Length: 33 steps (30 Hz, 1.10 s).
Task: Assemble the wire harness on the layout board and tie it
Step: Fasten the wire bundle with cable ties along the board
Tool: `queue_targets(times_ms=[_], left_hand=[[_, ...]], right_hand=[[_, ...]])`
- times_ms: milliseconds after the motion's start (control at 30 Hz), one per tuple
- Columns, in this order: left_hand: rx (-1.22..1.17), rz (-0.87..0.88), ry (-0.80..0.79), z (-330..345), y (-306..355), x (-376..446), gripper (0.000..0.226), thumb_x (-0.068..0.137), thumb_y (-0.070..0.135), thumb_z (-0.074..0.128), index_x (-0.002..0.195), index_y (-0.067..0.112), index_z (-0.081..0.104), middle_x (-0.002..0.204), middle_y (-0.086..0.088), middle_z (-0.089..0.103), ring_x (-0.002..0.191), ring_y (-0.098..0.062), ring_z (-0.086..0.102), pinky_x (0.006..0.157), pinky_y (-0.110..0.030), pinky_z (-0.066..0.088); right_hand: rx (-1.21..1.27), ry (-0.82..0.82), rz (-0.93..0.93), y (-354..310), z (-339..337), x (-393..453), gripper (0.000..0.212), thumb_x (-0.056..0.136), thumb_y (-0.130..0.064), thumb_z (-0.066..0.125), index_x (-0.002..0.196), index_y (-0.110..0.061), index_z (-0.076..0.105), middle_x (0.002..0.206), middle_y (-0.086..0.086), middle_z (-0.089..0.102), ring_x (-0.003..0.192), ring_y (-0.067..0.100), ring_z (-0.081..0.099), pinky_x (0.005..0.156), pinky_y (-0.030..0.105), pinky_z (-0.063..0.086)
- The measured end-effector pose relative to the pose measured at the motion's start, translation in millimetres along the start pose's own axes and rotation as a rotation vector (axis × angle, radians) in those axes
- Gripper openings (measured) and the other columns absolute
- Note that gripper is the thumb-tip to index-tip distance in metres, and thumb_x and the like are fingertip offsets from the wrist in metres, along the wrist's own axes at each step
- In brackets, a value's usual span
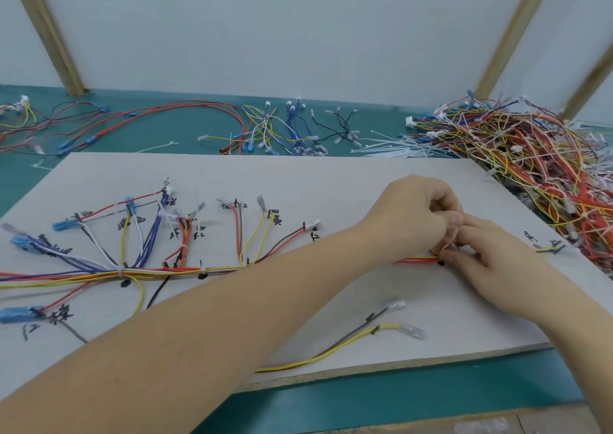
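A grey layout board with black pegs and handwritten marks carries the wire harness, a trunk of red, yellow, blue and white wires with branches fanning up to blue and clear terminals. A white cable tie loops around the trunk's right part. My left hand pinches the tie's upper end with curled fingers. My right hand pinches the tie down at the bundle, beside a black mark. White ties bind the trunk farther left. A yellow and a brown wire lie loose on the board's near side.
On the green table behind the board lie loose wire sets and a bunch of white cable ties. A large pile of finished harnesses fills the right side. Wooden struts lean against the white wall.
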<state>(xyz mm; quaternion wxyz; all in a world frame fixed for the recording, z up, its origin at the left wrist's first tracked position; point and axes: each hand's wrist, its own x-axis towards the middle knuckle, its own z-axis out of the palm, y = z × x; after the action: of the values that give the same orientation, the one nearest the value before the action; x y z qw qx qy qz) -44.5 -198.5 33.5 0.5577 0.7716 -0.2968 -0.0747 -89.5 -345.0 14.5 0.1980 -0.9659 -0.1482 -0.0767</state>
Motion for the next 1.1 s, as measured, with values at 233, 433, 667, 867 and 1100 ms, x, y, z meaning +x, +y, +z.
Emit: queue_targets(times_ms=[233,433,667,867,1100], left_hand=[[0.020,-0.057,-0.045,-56,37,-24,0.014,0.094,0.012,0.047,0.089,0.012,0.060,0.072,0.005,0.061,0.069,-0.011,0.061,0.057,-0.010,0.045],[-0.058,-0.117,0.269,-133,34,-118,0.027,0.075,0.040,0.050,0.074,0.022,0.069,0.061,0.010,0.064,0.052,-0.005,0.056,0.049,-0.015,0.045],[0.255,-0.235,0.211,-89,-6,-201,0.041,0.056,0.065,0.047,0.094,0.051,0.055,0.079,0.025,0.060,0.058,0.004,0.054,0.052,-0.007,0.040],[0.283,-0.154,0.380,-89,-14,-203,0.006,0.077,0.033,0.058,0.080,0.036,0.062,0.061,0.019,0.057,0.057,0.001,0.050,0.053,-0.005,0.034],[0.119,-0.171,0.402,-92,-14,-204,0.008,0.069,0.029,0.056,0.073,0.030,0.062,0.065,0.010,0.062,0.055,-0.008,0.055,0.050,-0.009,0.038]], right_hand=[[0.015,0.010,0.080,-5,1,-1,0.021,0.084,-0.008,0.063,0.077,-0.028,0.058,0.094,-0.011,0.058,0.095,0.023,0.053,0.078,0.021,0.032],[0.168,0.470,-0.029,-83,14,-26,0.020,0.085,-0.028,0.056,0.102,-0.039,0.053,0.099,-0.018,0.053,0.082,-0.003,0.047,0.073,0.011,0.040],[0.386,-0.033,-0.181,-153,63,-37,0.031,0.069,-0.052,0.049,0.098,-0.042,0.055,0.105,-0.023,0.051,0.083,-0.011,0.051,0.072,0.003,0.038],[0.390,-0.125,-0.156,-157,66,-34,0.034,0.063,-0.063,0.040,0.095,-0.053,0.045,0.110,-0.031,0.045,0.096,-0.004,0.049,0.077,0.010,0.039],[0.430,-0.051,-0.061,-169,72,-29,0.008,0.064,-0.052,0.053,0.061,-0.045,0.057,0.093,-0.033,0.055,0.085,-0.006,0.047,0.068,0.009,0.033]])
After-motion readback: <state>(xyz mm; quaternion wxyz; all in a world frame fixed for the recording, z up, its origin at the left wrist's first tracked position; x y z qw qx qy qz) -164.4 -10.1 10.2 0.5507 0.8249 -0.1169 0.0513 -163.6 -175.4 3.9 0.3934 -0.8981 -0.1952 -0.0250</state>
